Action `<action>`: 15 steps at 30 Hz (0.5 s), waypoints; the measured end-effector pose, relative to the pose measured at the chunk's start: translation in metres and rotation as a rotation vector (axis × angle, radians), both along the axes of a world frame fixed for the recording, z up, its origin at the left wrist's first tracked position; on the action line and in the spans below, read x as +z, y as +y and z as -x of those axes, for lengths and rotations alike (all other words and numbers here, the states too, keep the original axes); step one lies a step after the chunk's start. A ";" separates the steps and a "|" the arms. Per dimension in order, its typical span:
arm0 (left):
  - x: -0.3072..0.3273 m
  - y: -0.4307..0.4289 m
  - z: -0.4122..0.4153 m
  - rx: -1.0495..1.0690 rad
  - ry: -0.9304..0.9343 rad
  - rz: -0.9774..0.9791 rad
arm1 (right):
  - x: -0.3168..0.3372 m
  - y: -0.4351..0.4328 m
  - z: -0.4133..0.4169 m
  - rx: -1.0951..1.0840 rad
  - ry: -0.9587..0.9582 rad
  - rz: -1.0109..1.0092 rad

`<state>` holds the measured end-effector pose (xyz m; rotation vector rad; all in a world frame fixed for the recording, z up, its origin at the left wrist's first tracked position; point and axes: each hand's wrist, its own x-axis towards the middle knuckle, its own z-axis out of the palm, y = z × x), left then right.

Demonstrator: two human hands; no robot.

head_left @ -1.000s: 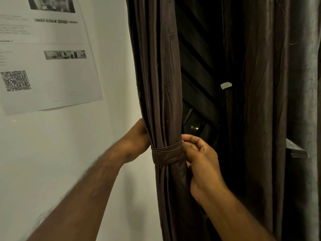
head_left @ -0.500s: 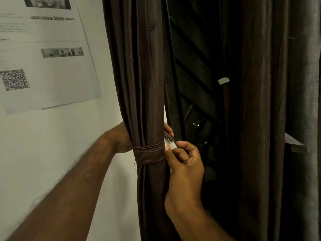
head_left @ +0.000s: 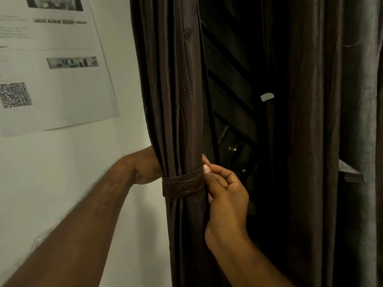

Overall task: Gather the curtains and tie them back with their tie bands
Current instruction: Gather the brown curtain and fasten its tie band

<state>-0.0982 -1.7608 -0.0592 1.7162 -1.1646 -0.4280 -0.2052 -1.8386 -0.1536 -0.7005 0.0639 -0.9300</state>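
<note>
A dark brown curtain (head_left: 176, 90) hangs gathered into a narrow bundle beside the white wall. A matching brown tie band (head_left: 182, 184) wraps around it at waist height. My left hand (head_left: 146, 166) reaches behind the bundle from the left, its fingers hidden by the cloth; a fingertip shows at the bundle's right edge. My right hand (head_left: 226, 191) is at the band's right end, thumb pressed on the band's edge and fingers curled. A second brown curtain (head_left: 315, 141) hangs loose on the right.
A printed sheet with a QR code (head_left: 51, 65) is stuck on the white wall (head_left: 62, 183) at the left. Dark slanted window slats (head_left: 234, 90) show between the two curtains. A small white tag (head_left: 267, 96) sits on the right curtain's edge.
The bundle and both hands have shifted a little in the view. My right hand's small pale piece seen half a second ago is no longer visible; the thumb now presses on the band.
</note>
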 end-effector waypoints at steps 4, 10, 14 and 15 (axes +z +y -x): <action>-0.005 -0.004 0.003 0.082 -0.013 0.054 | -0.001 -0.004 0.000 -0.017 0.033 0.014; -0.011 -0.011 0.006 0.113 -0.059 0.173 | -0.002 -0.012 0.000 -0.022 0.118 0.093; -0.008 -0.014 0.010 0.062 -0.163 0.192 | -0.001 -0.024 0.001 -0.025 0.203 0.169; -0.006 -0.014 0.010 0.052 -0.188 0.169 | 0.000 -0.030 0.002 -0.029 0.231 0.199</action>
